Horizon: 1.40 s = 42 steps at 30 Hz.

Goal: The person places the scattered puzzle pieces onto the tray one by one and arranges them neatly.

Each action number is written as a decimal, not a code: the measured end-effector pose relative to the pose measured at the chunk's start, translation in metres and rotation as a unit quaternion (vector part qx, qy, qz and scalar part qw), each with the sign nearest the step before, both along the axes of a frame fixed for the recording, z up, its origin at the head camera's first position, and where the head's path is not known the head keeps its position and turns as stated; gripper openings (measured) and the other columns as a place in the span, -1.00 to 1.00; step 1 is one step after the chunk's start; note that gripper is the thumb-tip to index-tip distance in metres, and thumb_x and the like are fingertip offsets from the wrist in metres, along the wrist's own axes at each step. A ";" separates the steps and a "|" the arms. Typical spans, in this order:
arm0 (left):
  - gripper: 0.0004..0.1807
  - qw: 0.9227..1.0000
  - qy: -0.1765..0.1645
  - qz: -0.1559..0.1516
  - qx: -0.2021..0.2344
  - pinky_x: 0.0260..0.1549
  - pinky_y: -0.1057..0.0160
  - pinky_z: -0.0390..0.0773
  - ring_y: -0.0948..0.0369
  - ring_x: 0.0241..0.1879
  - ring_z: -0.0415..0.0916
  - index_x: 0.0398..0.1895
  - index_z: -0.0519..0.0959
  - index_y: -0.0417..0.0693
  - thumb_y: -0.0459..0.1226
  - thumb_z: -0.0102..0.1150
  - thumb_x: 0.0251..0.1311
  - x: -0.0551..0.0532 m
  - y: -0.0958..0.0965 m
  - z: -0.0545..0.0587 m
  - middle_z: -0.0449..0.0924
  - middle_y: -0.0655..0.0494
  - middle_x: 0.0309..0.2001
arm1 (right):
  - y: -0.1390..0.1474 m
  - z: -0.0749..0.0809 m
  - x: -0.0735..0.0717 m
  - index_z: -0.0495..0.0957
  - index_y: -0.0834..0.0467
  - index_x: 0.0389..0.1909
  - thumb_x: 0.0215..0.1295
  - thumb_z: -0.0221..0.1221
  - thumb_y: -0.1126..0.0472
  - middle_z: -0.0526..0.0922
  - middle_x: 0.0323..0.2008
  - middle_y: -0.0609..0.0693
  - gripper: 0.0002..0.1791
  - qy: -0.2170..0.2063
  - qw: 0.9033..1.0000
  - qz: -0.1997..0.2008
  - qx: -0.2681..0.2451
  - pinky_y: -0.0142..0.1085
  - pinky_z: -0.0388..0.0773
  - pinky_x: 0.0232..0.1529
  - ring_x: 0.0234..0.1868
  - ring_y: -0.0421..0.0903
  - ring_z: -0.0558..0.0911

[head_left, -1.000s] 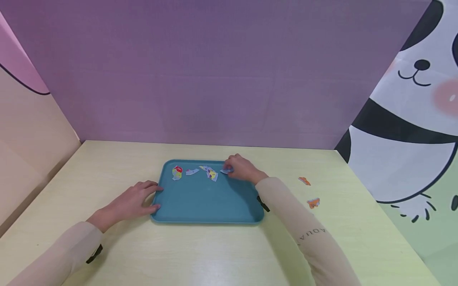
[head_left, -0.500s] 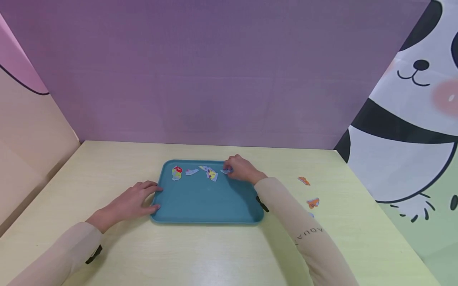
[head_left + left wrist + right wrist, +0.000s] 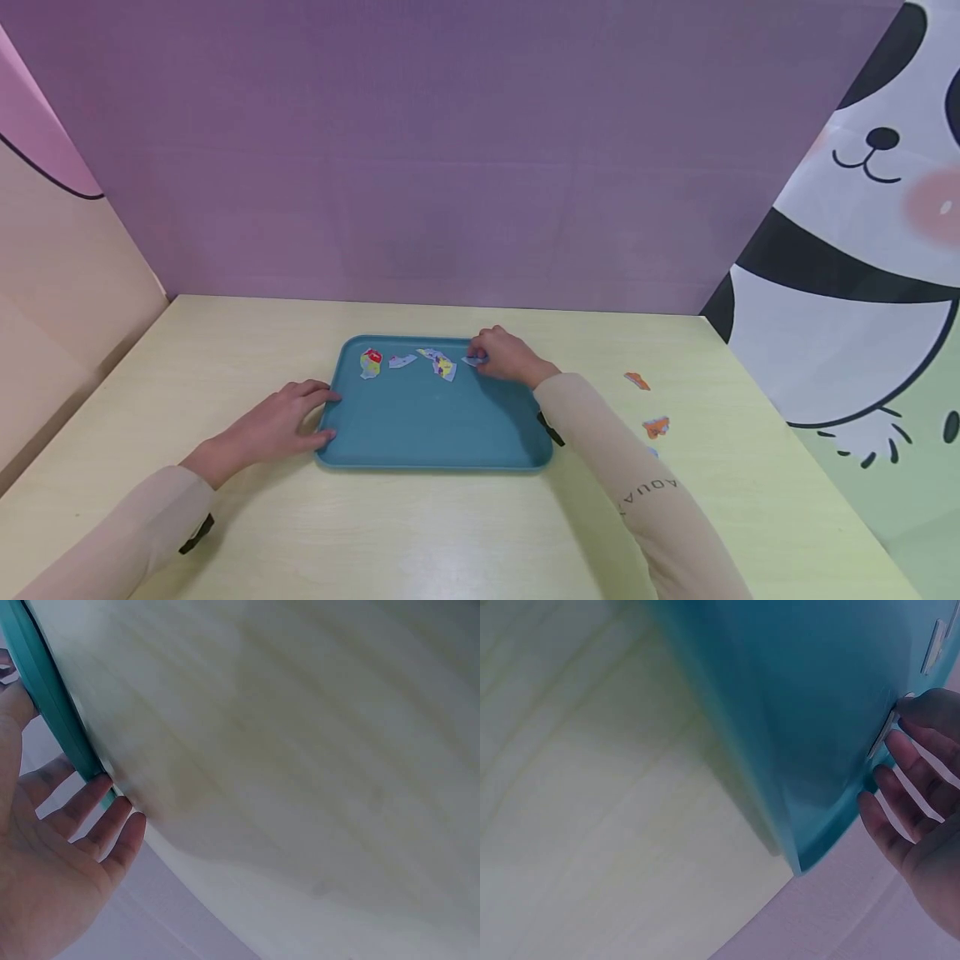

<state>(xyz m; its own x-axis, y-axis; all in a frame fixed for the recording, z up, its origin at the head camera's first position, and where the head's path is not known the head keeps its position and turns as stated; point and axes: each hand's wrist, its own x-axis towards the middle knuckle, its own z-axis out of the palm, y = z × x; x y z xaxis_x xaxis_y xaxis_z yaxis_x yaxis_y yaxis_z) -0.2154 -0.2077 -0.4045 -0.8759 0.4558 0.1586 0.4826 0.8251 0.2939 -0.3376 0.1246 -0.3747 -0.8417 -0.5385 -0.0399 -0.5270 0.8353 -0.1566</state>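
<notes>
A blue-green tray point(image 3: 435, 425) lies on the table. My left hand point(image 3: 273, 423) rests at its left side, thumb and fingers spread apart and touching the rim. At the tray's far right, my right hand point(image 3: 510, 354) pinches a flat puzzle piece point(image 3: 472, 361) between thumb and finger, low over the tray floor. In the right wrist view, that puzzle piece point(image 3: 881, 736) shows edge-on as a thin strip. Along the tray's far side lie a red-and-green piece point(image 3: 371, 363), a small pale-blue piece point(image 3: 402, 361) and a longer yellow-and-purple piece point(image 3: 439, 364).
Right of the tray, two orange pieces point(image 3: 656, 427) lie on the pale wooden table point(image 3: 360, 533). A bit of pale blue point(image 3: 653, 452) peeks out beside the right sleeve point(image 3: 637, 483). A purple wall panel point(image 3: 450, 167) stands behind the table.
The right forearm has shifted very slightly left, uncovering the pale-blue bit beside the sleeve. Both hands keep their places at the tray.
</notes>
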 end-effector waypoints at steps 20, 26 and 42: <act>-0.48 1.000 -0.003 -0.001 0.000 0.00 -0.08 0.47 -0.10 0.04 0.39 0.04 0.49 -0.18 -0.11 0.25 0.02 0.002 0.001 0.004 0.44 -0.15 0.07 | 0.005 0.008 0.007 0.58 0.16 -0.11 0.13 0.20 0.25 0.57 -0.18 0.04 -0.73 0.008 1.000 0.004 0.002 -0.18 0.48 -0.03 -0.10 -0.04 0.44; -0.47 1.000 0.000 -0.001 -0.001 0.00 -0.07 0.47 -0.09 0.04 0.39 0.04 0.48 -0.18 -0.11 0.25 0.01 0.002 0.001 0.003 0.44 -0.15 0.07 | 0.013 0.013 0.010 0.57 0.20 -0.07 0.13 0.18 0.25 0.58 -0.11 0.07 -0.69 0.011 1.000 0.008 -0.002 -0.14 0.46 0.03 -0.04 0.00 0.44; -0.46 1.000 0.000 -0.001 0.001 -0.01 -0.07 0.48 -0.09 0.04 0.40 0.05 0.48 -0.17 -0.09 0.25 0.01 0.001 0.000 0.001 0.44 -0.14 0.07 | 0.054 0.017 0.026 0.58 0.25 -0.10 0.12 0.20 0.25 0.58 -0.16 0.11 -0.70 0.027 0.999 0.012 -0.015 -0.10 0.48 -0.03 -0.08 0.06 0.47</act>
